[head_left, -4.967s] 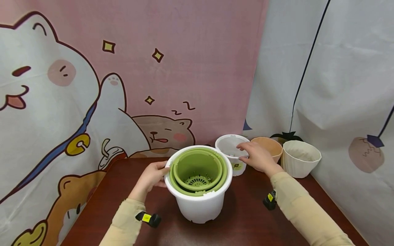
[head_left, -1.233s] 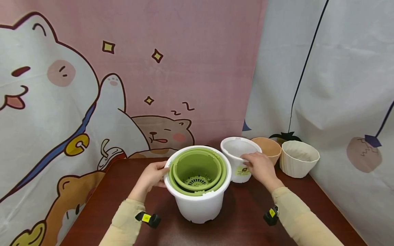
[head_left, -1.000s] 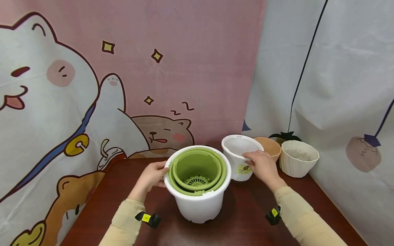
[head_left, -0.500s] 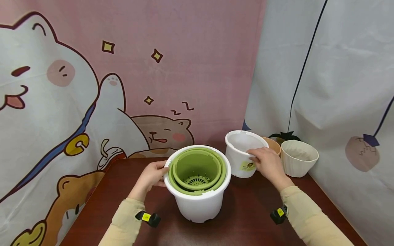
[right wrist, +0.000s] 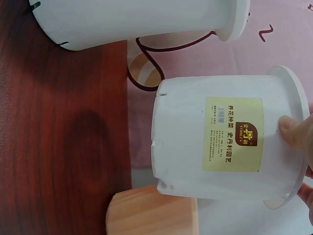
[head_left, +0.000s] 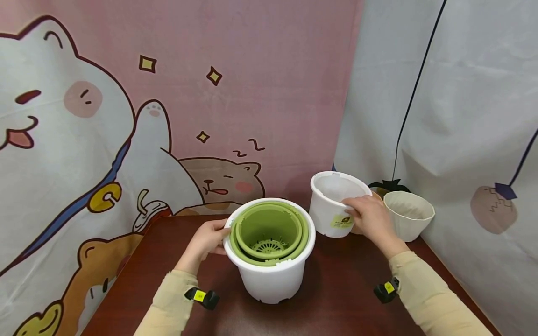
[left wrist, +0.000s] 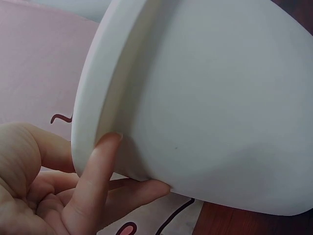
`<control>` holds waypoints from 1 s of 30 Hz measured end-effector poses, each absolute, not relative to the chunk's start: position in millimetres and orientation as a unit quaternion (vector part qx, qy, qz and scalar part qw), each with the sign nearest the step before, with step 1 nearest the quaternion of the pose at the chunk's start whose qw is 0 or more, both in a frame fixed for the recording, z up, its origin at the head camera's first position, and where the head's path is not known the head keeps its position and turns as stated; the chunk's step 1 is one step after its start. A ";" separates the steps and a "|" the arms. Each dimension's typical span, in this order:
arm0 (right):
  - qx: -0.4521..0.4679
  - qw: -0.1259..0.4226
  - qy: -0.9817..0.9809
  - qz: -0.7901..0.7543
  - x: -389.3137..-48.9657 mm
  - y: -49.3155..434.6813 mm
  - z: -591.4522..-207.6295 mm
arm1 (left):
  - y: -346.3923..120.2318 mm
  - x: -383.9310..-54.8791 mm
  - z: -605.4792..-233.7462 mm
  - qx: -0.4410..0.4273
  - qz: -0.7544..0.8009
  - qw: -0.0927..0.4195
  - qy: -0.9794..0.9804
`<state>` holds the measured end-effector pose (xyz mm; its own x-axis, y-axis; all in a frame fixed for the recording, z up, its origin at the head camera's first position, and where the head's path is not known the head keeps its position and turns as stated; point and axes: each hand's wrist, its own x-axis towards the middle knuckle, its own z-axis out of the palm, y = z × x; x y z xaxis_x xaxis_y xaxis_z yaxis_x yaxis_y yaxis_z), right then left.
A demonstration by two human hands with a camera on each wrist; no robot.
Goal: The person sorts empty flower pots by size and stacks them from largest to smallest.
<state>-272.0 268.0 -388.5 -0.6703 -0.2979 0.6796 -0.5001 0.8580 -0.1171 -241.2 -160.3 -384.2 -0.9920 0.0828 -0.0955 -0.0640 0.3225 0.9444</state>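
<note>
My left hand [head_left: 208,240] pinches the rim of a large white flowerpot [head_left: 272,282], which stands upright at the middle of the table. Nested inside it are two green flowerpots, a wider outer one [head_left: 306,233] and a smaller inner one [head_left: 269,224] with a slotted bottom. My right hand [head_left: 371,218] grips the near right rim of a smaller white flowerpot [head_left: 325,210]. In the right wrist view this smaller pot, with its yellow-green label [right wrist: 233,133], hangs slightly tilted above the table, a shadow below it. The left wrist view shows finger and thumb at the large pot's rim [left wrist: 98,88].
A peach-orange flowerpot [right wrist: 151,213] is mostly hidden behind the small white pot and my right hand in the head view. Beside it stands a cream ribbed flowerpot [head_left: 408,214]. A printed cloth [head_left: 269,93] hangs behind the dark red-brown table [head_left: 176,261].
My right hand took the small white pot by its rim, lifted it and carried it rightward and back, so it now covers most of the orange pot. My left hand stayed on the large pot.
</note>
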 end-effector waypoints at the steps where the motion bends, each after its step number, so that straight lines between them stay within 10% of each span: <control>1: 0.222 0.341 -0.901 0.149 -271.6 267.8 -386.8 | -160.4 -241.2 -384.3 0.005 0.582 0.063 0.811; 30: 0.263 0.410 -0.858 0.163 -263.2 264.0 -354.1 | -162.2 -241.4 -383.7 0.003 0.593 0.069 0.802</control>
<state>-263.2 264.0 -354.1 -0.5256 -0.3173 0.7894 -0.5851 0.8084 -0.0646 -241.4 -162.2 -383.7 -0.9903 0.0866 -0.1083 -0.0780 0.2971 0.9516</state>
